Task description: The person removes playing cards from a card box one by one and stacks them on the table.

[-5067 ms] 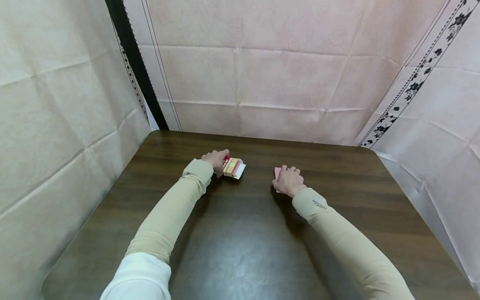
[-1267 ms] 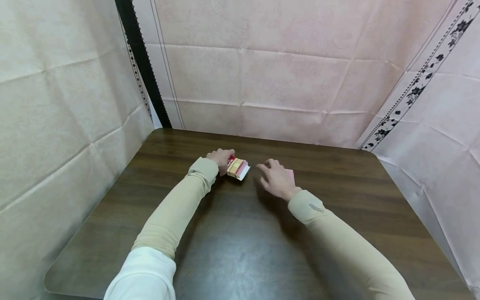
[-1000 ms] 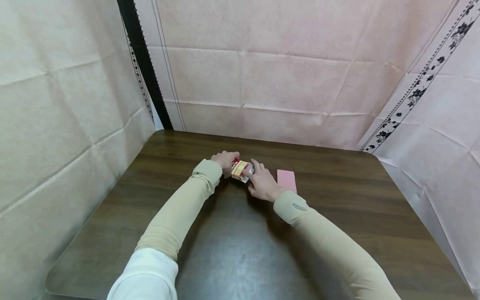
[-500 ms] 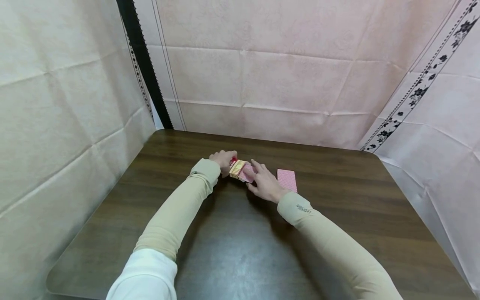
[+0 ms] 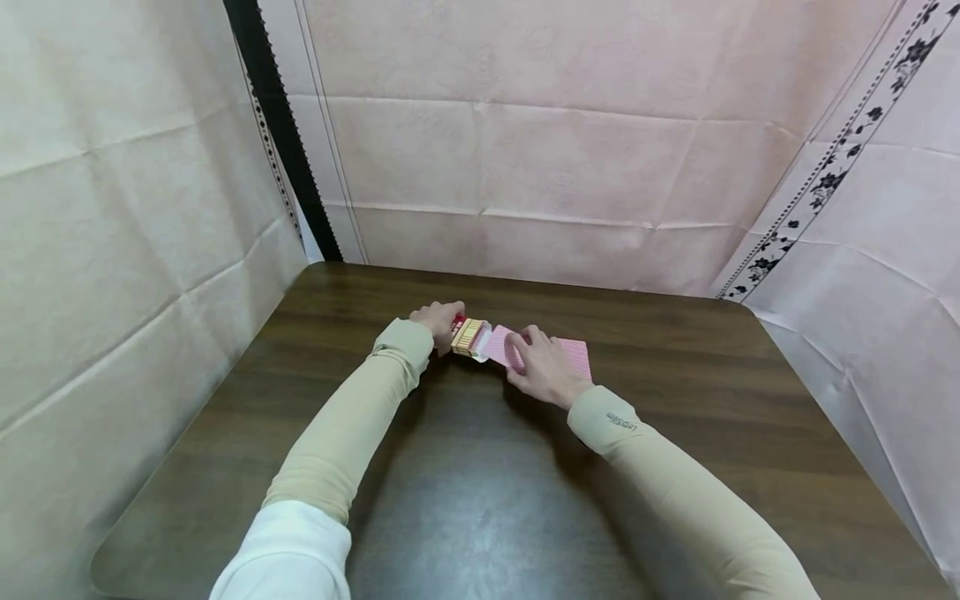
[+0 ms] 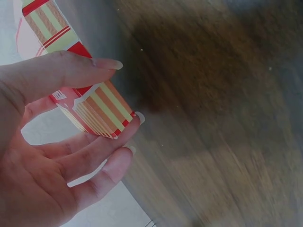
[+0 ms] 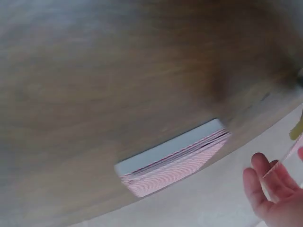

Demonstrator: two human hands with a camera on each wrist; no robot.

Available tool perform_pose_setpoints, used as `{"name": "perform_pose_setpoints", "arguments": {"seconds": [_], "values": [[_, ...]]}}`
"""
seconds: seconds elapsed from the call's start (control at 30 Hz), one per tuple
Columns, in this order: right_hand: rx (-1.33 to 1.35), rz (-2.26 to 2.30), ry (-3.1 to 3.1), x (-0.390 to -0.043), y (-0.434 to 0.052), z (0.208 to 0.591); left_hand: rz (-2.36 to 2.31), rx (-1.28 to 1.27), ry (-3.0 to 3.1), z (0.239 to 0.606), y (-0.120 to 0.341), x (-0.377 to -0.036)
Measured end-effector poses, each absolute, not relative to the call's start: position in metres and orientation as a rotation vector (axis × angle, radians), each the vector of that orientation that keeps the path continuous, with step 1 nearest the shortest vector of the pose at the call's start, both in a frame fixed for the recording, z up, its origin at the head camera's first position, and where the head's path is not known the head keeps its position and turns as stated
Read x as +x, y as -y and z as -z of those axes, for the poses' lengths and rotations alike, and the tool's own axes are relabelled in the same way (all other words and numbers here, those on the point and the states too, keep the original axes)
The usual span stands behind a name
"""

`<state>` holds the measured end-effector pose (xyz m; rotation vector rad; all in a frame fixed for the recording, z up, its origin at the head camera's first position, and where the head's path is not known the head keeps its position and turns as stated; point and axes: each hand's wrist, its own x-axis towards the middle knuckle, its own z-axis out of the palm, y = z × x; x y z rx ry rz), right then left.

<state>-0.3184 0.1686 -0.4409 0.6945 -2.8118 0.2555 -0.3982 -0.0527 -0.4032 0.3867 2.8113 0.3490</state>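
Observation:
My left hand (image 5: pixel 437 321) grips a red and yellow striped card box (image 5: pixel 468 335), its open white end facing right. In the left wrist view, the thumb lies across the striped box (image 6: pixel 106 106) and fingertips support its lower edge. My right hand (image 5: pixel 546 371) pinches pink-backed playing cards (image 5: pixel 495 346) just outside the box's open end; how many is unclear. Partly behind that hand lies a stack of pink-backed cards (image 5: pixel 577 354) on the table. The right wrist view shows this stack (image 7: pixel 175 161) from its edge, with the right fingers (image 7: pixel 258 189) off to its side.
The dark wooden table (image 5: pixel 450 483) has rounded corners. Pale cloth (image 5: pixel 562 158) hangs behind it and along both sides, with a black strip (image 5: pixel 281 125) at the back left corner.
My right hand has left the card stack, reached into the box's open end and drawn playing cards out toward the right. My left hand keeps holding the box, shifting slightly left.

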Motion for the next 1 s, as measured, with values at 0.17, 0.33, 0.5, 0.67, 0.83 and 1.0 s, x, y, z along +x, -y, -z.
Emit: {"name": "perform_pose_setpoints", "arguments": {"seconds": [0.17,0.33,0.5,0.67,0.83,1.0], "values": [[0.437,-0.197,2.803,-0.318,-0.184,0.444,-0.371,0.383,-2.812,0.402,0.055,-0.396],[0.148,-0.137,2.824,-0.317,-0.201,0.449,-0.385,0.385,-2.813,0.400,0.055,-0.394],[-0.002,-0.078,2.894,-0.315,-0.212,0.453,-0.393,0.390,-2.804,0.399,0.056,-0.394],[-0.048,-0.029,2.960,-0.315,-0.214,0.457,-0.405,0.393,-2.797,0.401,0.055,-0.394],[-0.041,0.053,3.009,-0.314,-0.213,0.456,-0.398,0.376,-2.792,0.403,0.053,-0.395],[-0.023,0.128,3.005,-0.314,-0.211,0.454,-0.388,0.384,-2.786,0.404,0.053,-0.397]]}}
